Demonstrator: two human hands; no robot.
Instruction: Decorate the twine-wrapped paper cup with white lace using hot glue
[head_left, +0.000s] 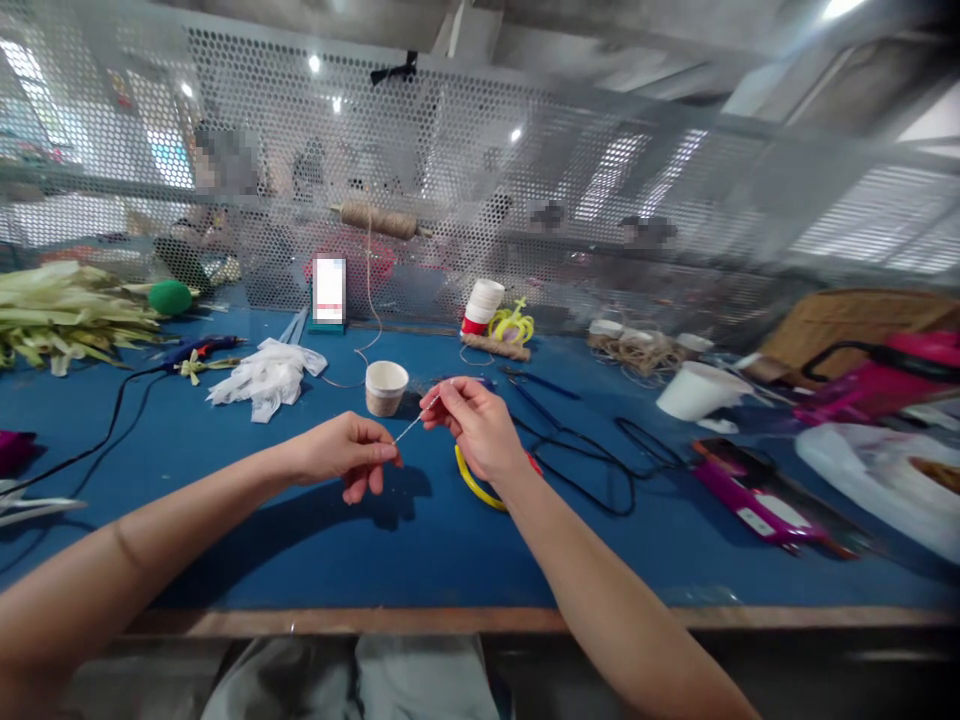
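Note:
A thin pale twisted strand [411, 428] stretches at a slant between my two hands above the blue tabletop. My left hand [360, 455] pinches its lower end between thumb and forefinger. The upper end is in the closed fingers of my right hand [474, 418], raised a little higher. Just behind the strand stands a small white paper cup [386, 388] with twine wound around its lower part. Under my right hand, partly hidden by it, lies a yellow curved handle [476, 482] with a bit of red.
White cloth strips [274, 375], a glue gun [199, 350] and pale husks [67, 310] lie left. Behind are a phone [328, 290], stacked cups [484, 305] and a twine spool [379, 220] on the perforated screen. Black cord [600, 465] and a magenta tool [757, 495] lie right.

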